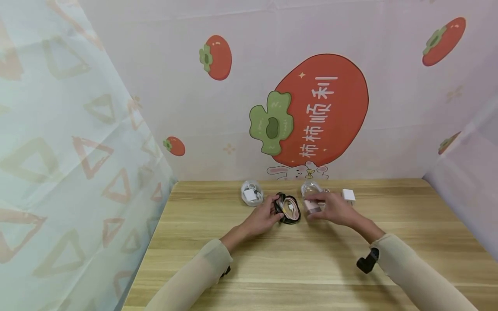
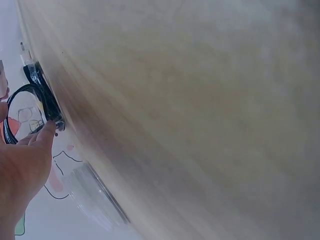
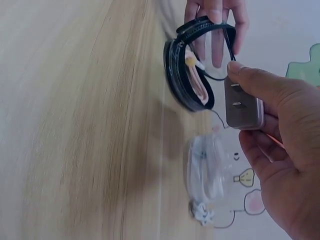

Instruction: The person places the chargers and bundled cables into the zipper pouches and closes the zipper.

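My left hand (image 1: 262,219) pinches the near left edge of a coiled black cable (image 1: 297,216). A pale pink cable (image 3: 198,82) with a light connector lies inside the coil. To its right, my right hand (image 1: 337,209) grips a charger plug (image 3: 243,107) between thumb and fingers. The plug has a grey face with two metal prongs, which shows in the right wrist view. It is held up close to the black coil, apart from it. Behind the right hand sits a clear round case (image 1: 310,186) with a white cable in it, partly hidden by the hand.
Left of the coil is another clear round case (image 1: 245,199) holding a white plug (image 1: 250,195) and cable. Beyond the right hand stands a white charger plug (image 1: 349,195). The wooden table (image 1: 280,263) ends against a printed cloth wall (image 1: 214,112), with cloth at both sides.
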A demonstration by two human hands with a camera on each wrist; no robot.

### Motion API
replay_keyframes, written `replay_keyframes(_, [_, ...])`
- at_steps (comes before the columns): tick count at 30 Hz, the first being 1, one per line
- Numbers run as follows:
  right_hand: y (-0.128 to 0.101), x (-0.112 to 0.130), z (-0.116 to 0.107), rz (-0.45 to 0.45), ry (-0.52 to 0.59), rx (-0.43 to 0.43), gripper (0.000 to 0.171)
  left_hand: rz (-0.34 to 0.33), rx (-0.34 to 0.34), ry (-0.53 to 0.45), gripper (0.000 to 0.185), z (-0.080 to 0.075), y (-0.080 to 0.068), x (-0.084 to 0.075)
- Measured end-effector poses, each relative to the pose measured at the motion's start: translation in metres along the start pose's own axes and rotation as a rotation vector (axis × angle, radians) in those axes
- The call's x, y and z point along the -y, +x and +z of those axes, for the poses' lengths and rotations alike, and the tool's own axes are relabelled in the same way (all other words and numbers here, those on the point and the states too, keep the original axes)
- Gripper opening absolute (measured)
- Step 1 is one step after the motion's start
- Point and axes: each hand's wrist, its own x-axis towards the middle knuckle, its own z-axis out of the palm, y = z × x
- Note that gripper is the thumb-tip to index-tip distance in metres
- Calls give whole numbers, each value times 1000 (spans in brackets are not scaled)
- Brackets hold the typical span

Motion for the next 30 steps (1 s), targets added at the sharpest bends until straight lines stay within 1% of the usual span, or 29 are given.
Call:
replay_keyframes(4, [5, 5, 4, -1, -15, -7, 56, -4, -5, 18, 60, 0, 0, 1])
replay_keyframes(7, [9, 8, 6, -21, -19, -6, 56, -11, -7, 34, 60, 0, 0, 0])
replay_keyframes(11, [14, 10, 9, -38, -3, -1, 56, -10, -7, 35, 60, 0, 0, -1])
replay_keyframes(14, [18, 10, 13, -33, 11, 9, 57, 1, -3, 25, 60, -1, 0, -2])
replay_keyframes(18, [23, 11, 19, -17, 41, 21, 56, 10, -2, 41, 59, -1, -1, -3])
replay_keyframes(22, [28, 11, 26, -32, 48, 5, 53, 17, -10, 84, 58, -1, -1, -4])
replay_keyframes(26, [33, 13, 32, -46, 40, -10, 51, 22, -11, 89, 58, -2, -2, -4])
replay_keyframes(30, [37, 17, 37, -31, 38, -13, 50, 26, -11, 90, 59, -2, -2, -5])
